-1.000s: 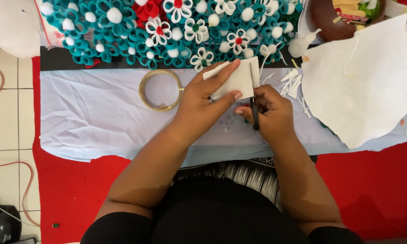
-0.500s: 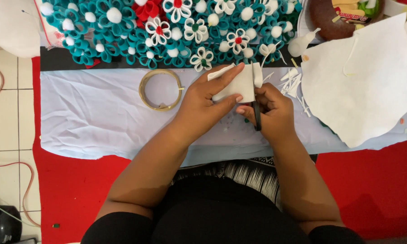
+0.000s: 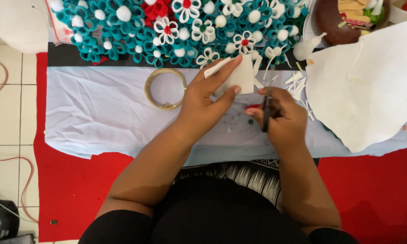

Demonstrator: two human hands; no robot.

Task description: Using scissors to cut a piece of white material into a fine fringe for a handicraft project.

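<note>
Left hand (image 3: 208, 106) pinching small white felt piece (image 3: 239, 77) between thumb and fingers, above pale blue cloth (image 3: 99, 113). Right hand (image 3: 280, 115) clenched around dark-handled scissors (image 3: 266, 110), just beside felt piece. Round tan tape ring (image 3: 165, 88) to the left; teal, white and red felt flowers (image 3: 167, 27) beyond; large white felt sheet (image 3: 361, 86) to the right.

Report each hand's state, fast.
Left hand: closed on a white felt piece, pinched between thumb and fingers.
Right hand: closed around dark scissors.
</note>
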